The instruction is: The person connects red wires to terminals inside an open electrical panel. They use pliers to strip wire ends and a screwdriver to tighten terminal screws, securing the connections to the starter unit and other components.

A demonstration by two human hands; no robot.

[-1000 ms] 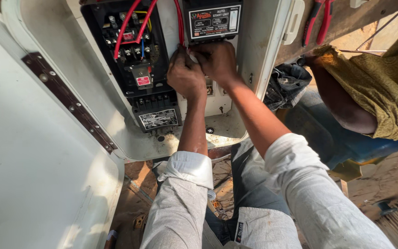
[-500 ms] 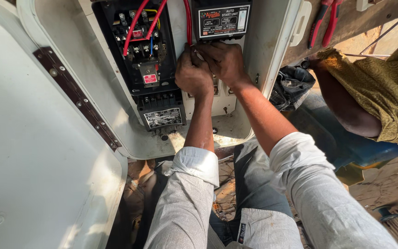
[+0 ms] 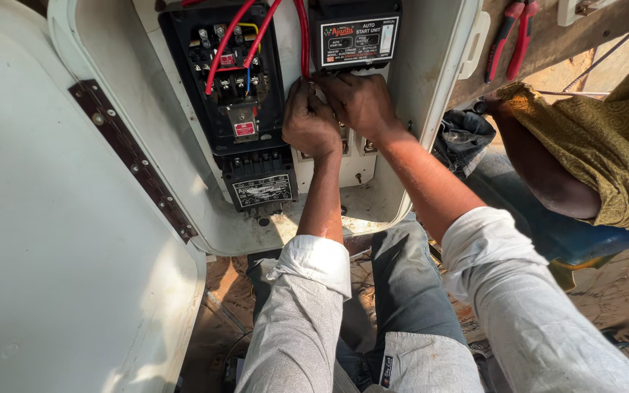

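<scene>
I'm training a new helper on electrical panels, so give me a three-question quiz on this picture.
1. True or false: both hands, the left hand and the right hand, are together just below the black box with the label.
2. What colour are the thick wires running into the black contactor?
3. Where do the red-handled pliers sit? A) on the ground B) up at the right on the wooden board C) in a hand

Key: 1 true; 2 red; 3 B
</scene>
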